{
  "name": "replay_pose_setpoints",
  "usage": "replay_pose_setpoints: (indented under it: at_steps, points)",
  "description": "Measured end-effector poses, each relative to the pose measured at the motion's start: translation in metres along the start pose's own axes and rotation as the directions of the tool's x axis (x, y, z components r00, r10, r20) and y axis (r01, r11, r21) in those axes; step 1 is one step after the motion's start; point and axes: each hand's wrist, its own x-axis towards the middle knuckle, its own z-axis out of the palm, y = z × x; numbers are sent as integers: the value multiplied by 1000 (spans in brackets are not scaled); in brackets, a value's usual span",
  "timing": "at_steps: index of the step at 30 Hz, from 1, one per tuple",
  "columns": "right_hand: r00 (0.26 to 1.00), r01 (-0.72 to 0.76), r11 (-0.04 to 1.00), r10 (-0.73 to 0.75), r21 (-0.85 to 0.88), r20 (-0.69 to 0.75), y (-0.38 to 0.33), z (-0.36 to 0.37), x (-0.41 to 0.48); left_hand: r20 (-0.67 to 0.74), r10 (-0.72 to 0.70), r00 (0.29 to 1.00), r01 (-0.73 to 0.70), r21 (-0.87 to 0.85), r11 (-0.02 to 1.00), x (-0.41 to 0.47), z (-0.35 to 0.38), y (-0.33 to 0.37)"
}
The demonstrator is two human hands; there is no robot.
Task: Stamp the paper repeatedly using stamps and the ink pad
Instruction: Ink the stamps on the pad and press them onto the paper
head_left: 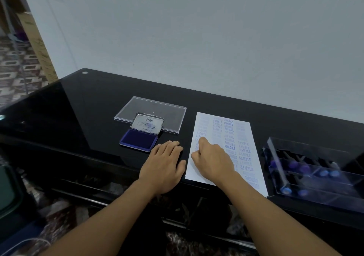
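A white paper [244, 137] lies on the black glossy table [78, 108], covered with several blue prints reading SAMPLE, FRAGILE and AIR MAIL. My right hand [212, 160] is closed in a fist on the paper's left part, seemingly pressing a stamp that the fingers hide. My left hand [163, 167] rests flat on the table beside the paper's left edge, fingers spread. The ink pad [138, 140] lies open with its blue pad showing and its metal lid [147, 124] tilted up behind.
A clear plastic lid [173, 116] lies behind the ink pad. At the right a clear acrylic box [315, 173] holds several stamps with blue and purple ends. The table's front edge runs just under my wrists. A grey wall stands behind.
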Motion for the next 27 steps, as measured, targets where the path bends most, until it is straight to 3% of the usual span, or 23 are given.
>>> replay_pose_setpoints:
  at_steps: [4,12,27]
  points:
    - [998,-12,1000,12,9,60,1,-10,2,-19,0,1000,0,-4,1000,0,-1,1]
    - [995,-22,988,38,155,-96,6,-58,20,-25,0,1000,0,-5,1000,1,1,-1]
    - [996,-15,984,31,176,-86,8,-66,14,-31,-10,999,9,-28,1000,0,-1,2]
